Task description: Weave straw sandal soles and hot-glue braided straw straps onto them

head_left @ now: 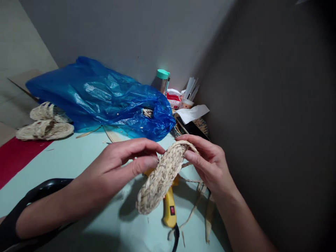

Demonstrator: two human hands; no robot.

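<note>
A braided straw shoe sole [160, 180] is held up over the table, slanting from upper right to lower left. My right hand [210, 161] grips its upper end, thumb on the near face and fingers behind. A loose straw strip [187, 142] curves over that end. At the sole's left edge are the thumb and forefinger of my left hand [123, 164], closed together there; the other fingers are partly hidden. Below the sole lies a yellow glue gun [170, 210] with a red switch and black cord, its front part covered by the sole.
A big blue plastic bag [105, 94] lies along the wall. To its left rests a pair of straw slippers [46, 129]. Behind my hands are a green-lidded bottle [161, 78], a cup of clear sticks [187, 101] and white paper [193, 112]. Loose straw strips [208, 217] lie at right.
</note>
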